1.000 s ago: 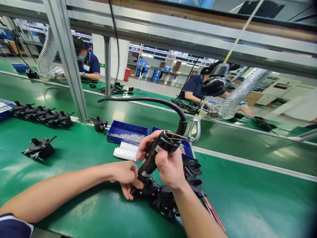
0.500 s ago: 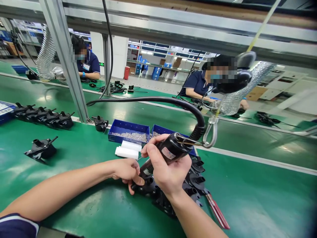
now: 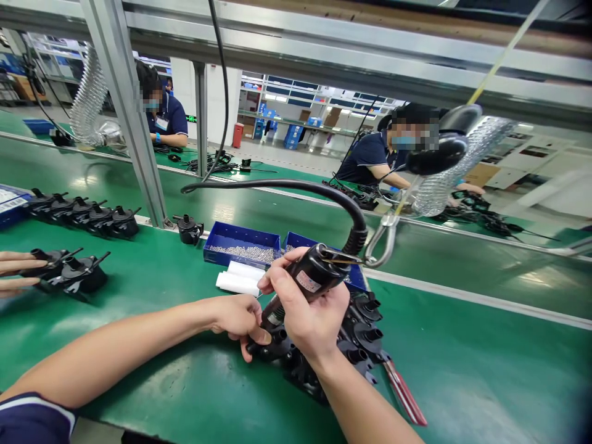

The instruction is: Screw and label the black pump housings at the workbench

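My right hand (image 3: 311, 314) is wrapped round a black electric screwdriver (image 3: 309, 277) that hangs from a cable and a metal hook (image 3: 382, 237). Its tip points down at a cluster of black plastic pump housings (image 3: 356, 345) on the green mat. My left hand (image 3: 240, 320) pinches the nearest housing at the screwdriver tip, with fingers curled. Red and black wires (image 3: 402, 394) trail from the cluster to the right.
Two blue trays of small screws (image 3: 243, 243) and two white rolls (image 3: 238, 279) lie behind my hands. A row of black housings (image 3: 83, 216) stands at far left. Another person's hand (image 3: 13, 271) touches housings (image 3: 69, 271) at the left edge. Two workers sit across the conveyor.
The screwdriver has tilted lower onto the housing and shifted slightly left. Another person's hand has come in at the left edge, with a second housing beside the lone one.
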{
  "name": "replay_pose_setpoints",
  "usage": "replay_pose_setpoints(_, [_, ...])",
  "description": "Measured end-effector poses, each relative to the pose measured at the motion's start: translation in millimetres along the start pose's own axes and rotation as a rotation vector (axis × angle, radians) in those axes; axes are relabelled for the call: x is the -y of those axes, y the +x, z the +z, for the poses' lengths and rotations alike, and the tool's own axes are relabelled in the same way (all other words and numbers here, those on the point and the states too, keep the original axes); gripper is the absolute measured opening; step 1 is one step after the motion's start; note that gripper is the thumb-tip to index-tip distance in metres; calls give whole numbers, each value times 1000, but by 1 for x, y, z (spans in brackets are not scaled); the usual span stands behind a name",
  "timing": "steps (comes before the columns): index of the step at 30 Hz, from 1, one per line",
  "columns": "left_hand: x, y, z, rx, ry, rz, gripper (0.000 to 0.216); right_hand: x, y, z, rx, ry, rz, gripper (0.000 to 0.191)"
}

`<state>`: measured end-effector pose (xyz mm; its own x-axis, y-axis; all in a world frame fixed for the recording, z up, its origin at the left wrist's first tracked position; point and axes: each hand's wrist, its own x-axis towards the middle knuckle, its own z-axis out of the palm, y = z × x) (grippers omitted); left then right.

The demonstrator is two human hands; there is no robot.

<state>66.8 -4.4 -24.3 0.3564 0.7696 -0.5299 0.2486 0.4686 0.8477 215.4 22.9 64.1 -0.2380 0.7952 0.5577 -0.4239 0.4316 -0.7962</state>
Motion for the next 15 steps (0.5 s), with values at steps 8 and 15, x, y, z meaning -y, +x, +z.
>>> replay_pose_setpoints(8, [-20, -20, 5, -40, 158, 17, 50, -4, 10, -11, 204, 180, 102, 17])
replay_pose_setpoints(15, [-42, -58, -5, -284, 755, 151, 51, 16, 16, -26, 161, 310, 9, 14])
